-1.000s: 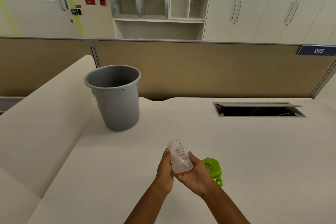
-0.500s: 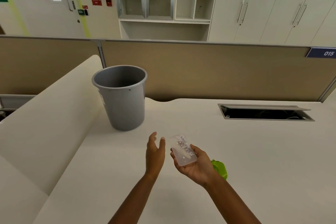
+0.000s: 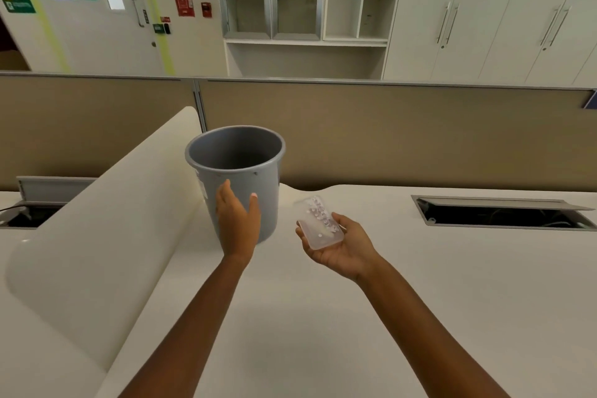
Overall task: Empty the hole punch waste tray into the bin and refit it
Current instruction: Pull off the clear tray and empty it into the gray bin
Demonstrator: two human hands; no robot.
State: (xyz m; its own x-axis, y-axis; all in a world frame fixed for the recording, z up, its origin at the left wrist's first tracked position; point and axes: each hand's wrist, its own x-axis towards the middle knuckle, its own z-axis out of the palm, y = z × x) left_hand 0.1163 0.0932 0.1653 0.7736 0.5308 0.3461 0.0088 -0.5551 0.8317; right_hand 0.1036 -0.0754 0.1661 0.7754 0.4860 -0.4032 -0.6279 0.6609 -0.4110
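A clear plastic waste tray (image 3: 318,222) with small paper dots in it lies in the palm of my right hand (image 3: 339,242), held level to the right of the bin. The grey round bin (image 3: 237,168) stands upright on the white desk (image 3: 355,317), its mouth open. My left hand (image 3: 237,220) is spread against the bin's near wall, thumb and fingers apart; whether it presses on the wall I cannot tell. The green hole punch is out of view.
A curved white desk divider (image 3: 106,226) rises left of the bin. Behind the desk runs a tan partition (image 3: 387,129). An open cable hatch (image 3: 497,213) sits in the desk at the right, another hatch (image 3: 29,216) at the far left.
My left hand has let go of the tray and reached forward to the bin's side. My right hand has carried the tray forward toward the bin. The green punch has dropped out of view.
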